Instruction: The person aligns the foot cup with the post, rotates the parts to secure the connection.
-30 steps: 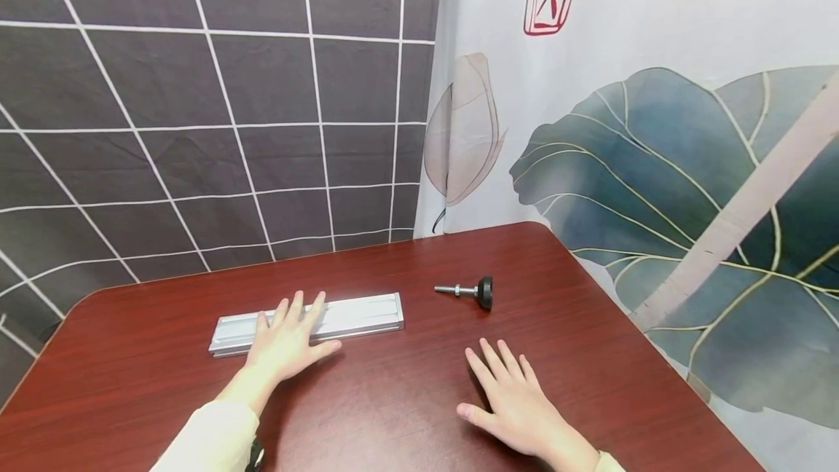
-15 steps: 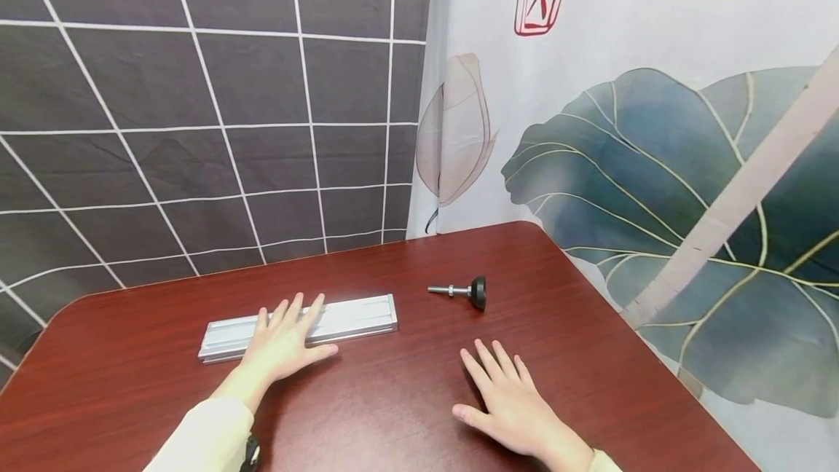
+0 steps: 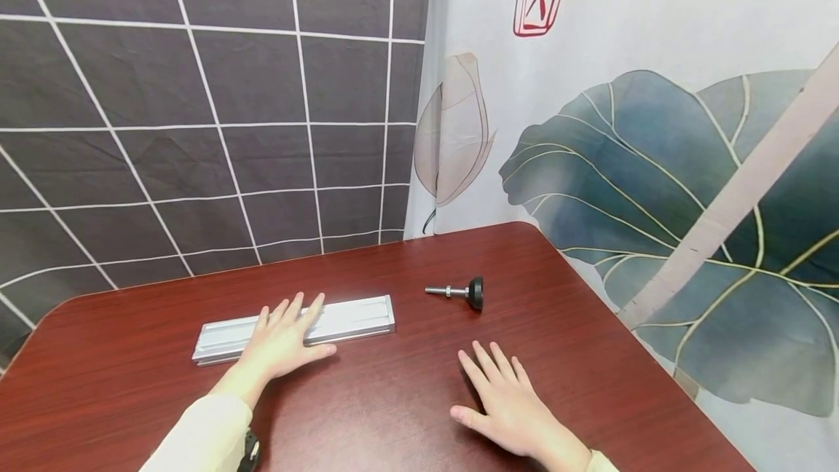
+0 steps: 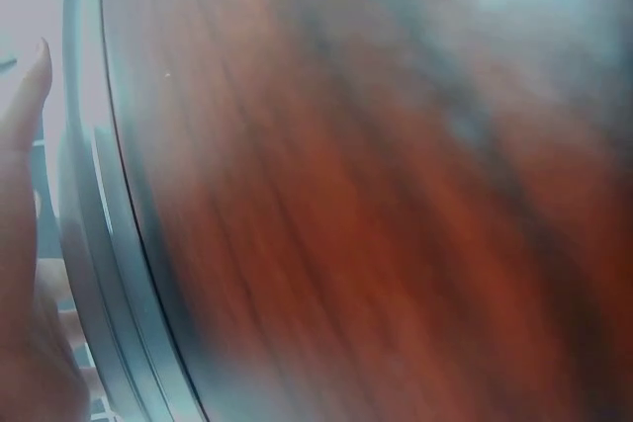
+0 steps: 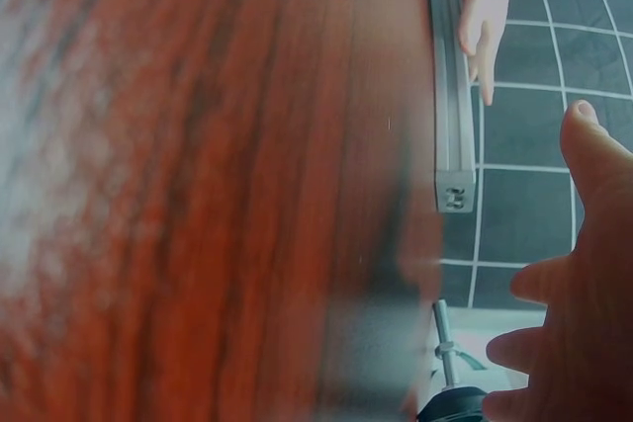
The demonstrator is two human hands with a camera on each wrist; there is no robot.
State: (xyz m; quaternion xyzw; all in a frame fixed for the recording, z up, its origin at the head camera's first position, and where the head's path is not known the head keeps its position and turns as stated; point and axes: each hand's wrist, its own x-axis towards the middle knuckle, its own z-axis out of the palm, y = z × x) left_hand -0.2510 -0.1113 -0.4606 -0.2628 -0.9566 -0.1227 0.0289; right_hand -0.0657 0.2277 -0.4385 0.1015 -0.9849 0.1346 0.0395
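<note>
A silver aluminium extrusion bar (image 3: 357,317) lies lengthwise on the red-brown table, its slotted end face showing in the right wrist view. My left hand (image 3: 282,341) is spread with straight fingers over the bar's middle, fingertips overlapping its top and the thumb out to the right. To the right of the bar lies a levelling foot (image 3: 475,293) on its side, with a black round base, a threaded stud and a nut; the stud points left. My right hand (image 3: 507,406) is spread flat nearer the front, fingers pointing toward the foot and apart from it, holding nothing.
The wood-grain table (image 3: 367,414) has rounded far corners. Behind it hangs a dark grey curtain (image 3: 255,93) with a white grid, and on the right a white curtain (image 3: 485,13) printed with large leaves. A dark band (image 3: 250,450) sits at my left cuff.
The whole head view has shifted slightly, so things sit a little further left in it. Both hands, the bar and the levelling foot keep their places on the table.
</note>
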